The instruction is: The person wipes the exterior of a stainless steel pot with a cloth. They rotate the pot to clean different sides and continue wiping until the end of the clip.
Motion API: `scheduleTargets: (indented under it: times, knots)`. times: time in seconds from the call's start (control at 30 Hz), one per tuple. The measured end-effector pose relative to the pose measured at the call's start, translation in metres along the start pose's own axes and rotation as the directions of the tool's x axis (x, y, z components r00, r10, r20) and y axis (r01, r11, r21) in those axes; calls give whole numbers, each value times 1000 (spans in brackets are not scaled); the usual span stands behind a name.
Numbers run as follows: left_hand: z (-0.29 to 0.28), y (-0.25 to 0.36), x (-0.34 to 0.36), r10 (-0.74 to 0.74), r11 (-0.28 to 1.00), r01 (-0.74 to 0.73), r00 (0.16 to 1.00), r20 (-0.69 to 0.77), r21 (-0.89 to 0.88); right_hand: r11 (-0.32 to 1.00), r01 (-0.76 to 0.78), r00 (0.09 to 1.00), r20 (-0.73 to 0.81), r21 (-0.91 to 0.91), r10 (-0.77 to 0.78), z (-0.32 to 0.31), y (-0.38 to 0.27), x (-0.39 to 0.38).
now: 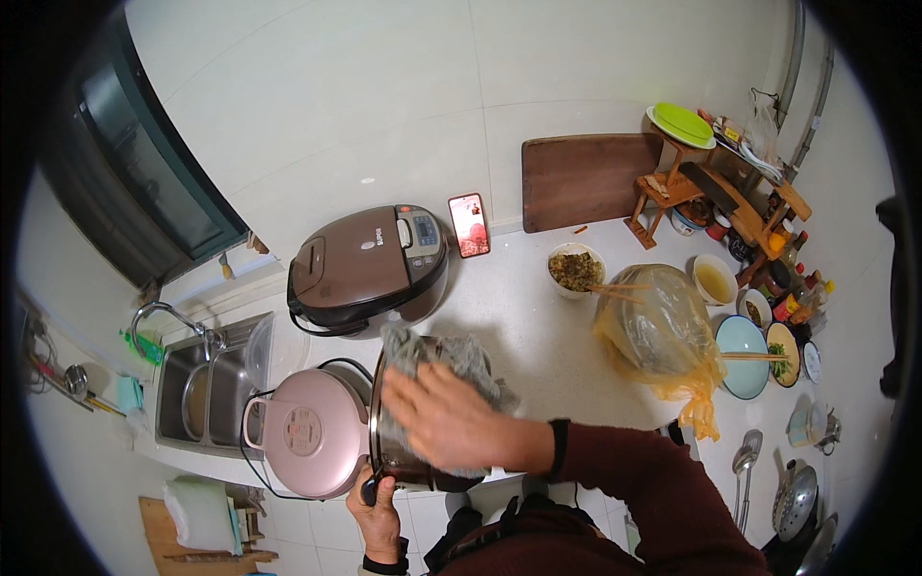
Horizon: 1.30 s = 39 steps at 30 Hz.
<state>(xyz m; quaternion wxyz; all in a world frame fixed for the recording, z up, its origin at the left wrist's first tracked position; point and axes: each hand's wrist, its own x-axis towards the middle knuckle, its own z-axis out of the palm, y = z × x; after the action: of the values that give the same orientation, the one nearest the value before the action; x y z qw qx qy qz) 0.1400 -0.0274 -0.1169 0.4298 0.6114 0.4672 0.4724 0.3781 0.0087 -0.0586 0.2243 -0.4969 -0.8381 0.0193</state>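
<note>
Right hand (444, 420) spreads flat, fingers splayed, pressing a grey cloth (451, 360) into the metal pot (384, 437) at the worktop's front edge. Left hand (377, 514) curls closed round the pot's black handle (369, 492). The pot's inside is hidden under cloth and hand. Further back, a white bowl (575, 268) holds chopped filling, chopsticks (619, 288) resting on its rim.

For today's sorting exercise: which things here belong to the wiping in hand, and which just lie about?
In use:
right hand
grey cloth
metal pot
left hand

Lying about:
brown rice cooker
pink appliance
red phone
chopping board
</note>
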Motion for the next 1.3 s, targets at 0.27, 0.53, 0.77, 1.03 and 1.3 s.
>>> scheduleTargets:
  times: [0.27,0.53,0.77,1.03,1.3]
  knots:
    - [-7,-5,-3,-49,997,51,999,23,-65,971,234,952,-212,49,-219,0,-18,-17]
    - [-14,-14,-23,-126,991,125,992,-10,-51,600,-448,894,338,663,295,10,115,27]
    - [-23,-35,-35,-160,981,153,986,-51,-121,-52,-282,918,285,958,276,123,171,-42]
    - [-3,-18,-28,-132,990,127,986,-98,-55,-674,138,579,493,726,649,210,91,-91]
    - [9,-3,-6,-77,997,77,990,-116,-1,-277,-5,591,226,961,774,119,-5,-102]
